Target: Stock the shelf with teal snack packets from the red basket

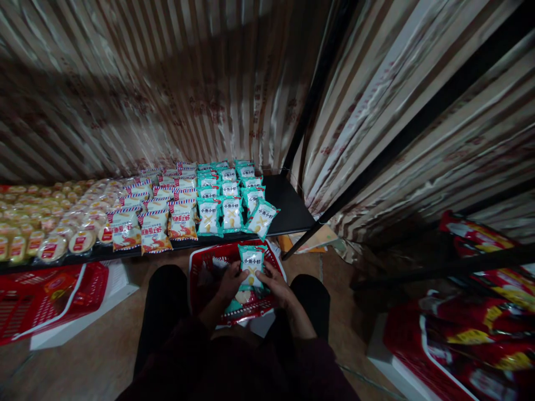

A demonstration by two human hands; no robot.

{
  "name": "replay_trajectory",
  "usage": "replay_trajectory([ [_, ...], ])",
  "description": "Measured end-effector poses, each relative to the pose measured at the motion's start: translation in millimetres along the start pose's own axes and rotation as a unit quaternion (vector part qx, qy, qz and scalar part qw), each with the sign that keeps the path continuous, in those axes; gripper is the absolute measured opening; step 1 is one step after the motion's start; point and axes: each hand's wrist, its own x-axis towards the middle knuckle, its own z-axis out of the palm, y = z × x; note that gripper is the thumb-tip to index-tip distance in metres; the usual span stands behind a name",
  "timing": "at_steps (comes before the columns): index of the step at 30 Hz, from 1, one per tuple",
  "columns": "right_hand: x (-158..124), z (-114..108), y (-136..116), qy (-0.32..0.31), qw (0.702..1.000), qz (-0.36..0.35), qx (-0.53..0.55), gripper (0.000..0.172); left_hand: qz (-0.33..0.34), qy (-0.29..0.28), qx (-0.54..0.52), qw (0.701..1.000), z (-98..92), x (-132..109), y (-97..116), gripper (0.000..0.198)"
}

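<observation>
Between my two hands is a teal and white snack bag (252, 264), held upright over a red shopping basket (195, 278). My left hand (230, 280) grips its left edge, the thumb on the front. On the other edge, my right hand (275, 283) has its thumb pressed to the lower front. More packets lie in the basket beneath, partly hidden by my hands. Just ahead, rows of matching teal bags (232, 211) stand on a black shelf (288, 206); the front right one (262, 218) leans askew.
Left along the shelf are orange and white snack bags (154, 231) and round packaged items (81, 240). Another red basket (90, 284) sits at left. A red bin of red and yellow packets (480, 334) stands at right. Black frame bars (334, 220) slant beside the shelf; striped curtains (188, 83) hang behind.
</observation>
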Motion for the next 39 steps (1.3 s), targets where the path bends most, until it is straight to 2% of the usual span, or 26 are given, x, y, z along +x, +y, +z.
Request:
replay_trajectory([
  [3, -3.4, -11.0, -9.1, -0.016, 1.000, 0.002, 0.019, 0.069, 0.006, -0.008, 0.026, 1.000, 9.2, 0.1, 10.4, 0.047],
  [7, -9.9, -29.3, -23.7, 0.004, 0.999, -0.008, 0.050, 0.068, 0.026, -0.029, 0.078, 0.996, 26.6, 3.3, 22.1, 0.044],
  [10, -12.3, -44.0, -33.4, 0.007, 0.998, -0.016, 0.057, 0.065, 0.035, -0.051, 0.079, 0.995, 42.8, 9.0, 26.8, 0.043],
  [18, 1.4, -76.4, -50.7, 0.070, 0.996, -0.035, 0.045, 0.064, 0.058, -0.051, 0.092, 0.993, 80.6, 32.7, 32.1, 0.042],
  [22, 13.2, -91.0, -57.9, 0.086, 0.994, -0.046, 0.041, 0.064, 0.080, -0.037, 0.139, 0.986, 95.9, 45.6, 37.7, 0.041],
  [27, 30.0, -106.1, -68.0, 0.110, 0.992, -0.062, 0.032, 0.065, 0.075, -0.013, 0.152, 0.985, 114.9, 63.0, 45.9, 0.039],
  [35, 49.9, -117.4, -93.6, 0.125, 0.989, -0.077, 0.005, 0.073, 0.079, 0.020, 0.224, 0.971, 138.4, 84.8, 67.4, 0.038],
  [39, 59.8, -122.2, -105.4, 0.126, 0.987, -0.094, -0.015, 0.067, 0.078, 0.047, 0.256, 0.962, 148.4, 94.4, 75.7, 0.040],
])
